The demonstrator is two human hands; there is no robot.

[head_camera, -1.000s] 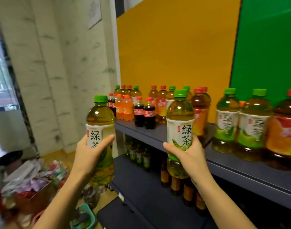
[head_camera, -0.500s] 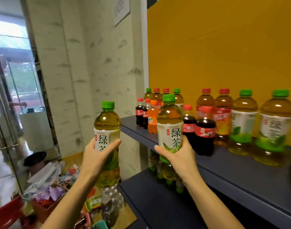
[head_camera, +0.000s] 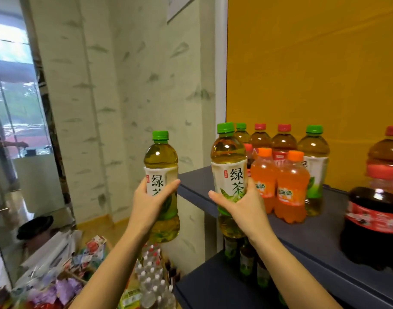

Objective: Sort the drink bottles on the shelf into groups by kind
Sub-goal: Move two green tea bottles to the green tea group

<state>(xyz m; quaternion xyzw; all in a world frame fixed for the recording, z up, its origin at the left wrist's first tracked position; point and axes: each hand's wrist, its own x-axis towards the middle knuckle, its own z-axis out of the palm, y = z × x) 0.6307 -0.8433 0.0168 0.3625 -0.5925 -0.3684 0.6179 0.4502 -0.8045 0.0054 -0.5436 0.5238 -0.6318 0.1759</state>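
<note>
Clutter fills the lower left of the frame: a heap of packets and wrappers (head_camera: 57,277) on the floor, with a pack of small clear bottles (head_camera: 152,279) just to its right, near the bottom centre.

Left of centre, my left hand (head_camera: 149,206) is wrapped around the label of a green tea bottle (head_camera: 161,186), thumb across the front, holding it upright in the air off the end of the shelf, in front of the pale marbled wall (head_camera: 124,108). Its cap is green and the liquid pale yellow-green.

At centre, my right hand (head_camera: 242,210) grips a second green tea bottle (head_camera: 229,175) of the same kind, also upright, its lower part hanging in front of the edge of the upper shelf (head_camera: 324,221) (whether it touches the edge I cannot tell).

Right of that bottle, on the dark blue shelf, two orange soda bottles (head_camera: 280,188) stand side by side near the front. Behind them, against the yellow panel (head_camera: 313,74), runs a row of tea bottles: a green-capped one, two red-capped brown ones (head_camera: 271,139), then another green-capped one (head_camera: 313,152).

At the far right edge a cola bottle (head_camera: 374,219) stands close to the camera, with a large red-capped brown bottle (head_camera: 387,152) behind it.

Below, at lower centre, more bottles (head_camera: 246,262) stand on the lower shelf (head_camera: 213,291), partly hidden by my right forearm.
</note>
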